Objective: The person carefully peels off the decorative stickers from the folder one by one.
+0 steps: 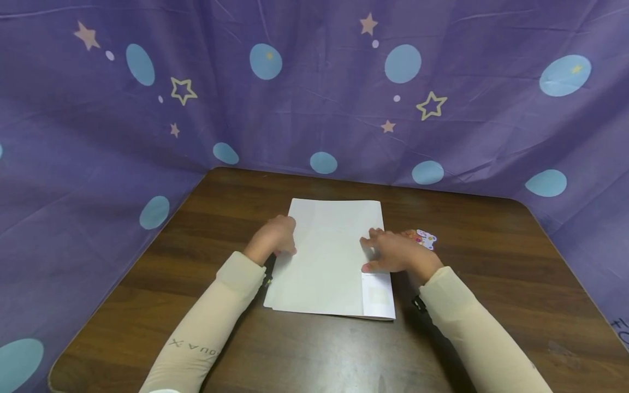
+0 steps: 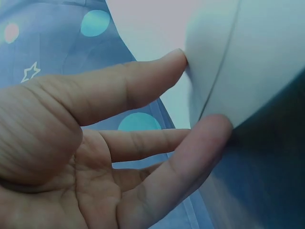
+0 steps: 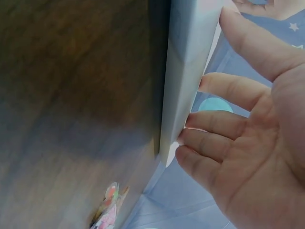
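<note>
A large white folded paper (image 1: pixel 326 256) lies on the table in the head view, with more than one layer at its near edge. A paler printed strip (image 1: pixel 377 297) shows at its near right corner. My left hand (image 1: pixel 275 236) is at the left edge. In the left wrist view, its thumb and index finger pinch the white paper (image 2: pixel 257 57) across a thin seam between layers. My right hand (image 1: pixel 393 251) rests its spread fingertips on the right side. The right wrist view shows these fingers fairly straight along the paper's edge (image 3: pixel 183 81).
A small colourful sticker-like cutout (image 1: pixel 425 239) lies on the brown wooden table (image 1: pixel 491 262), just beyond my right hand. A purple cloth (image 1: pixel 324 109) with stars and blue spots hangs behind the table and along its sides.
</note>
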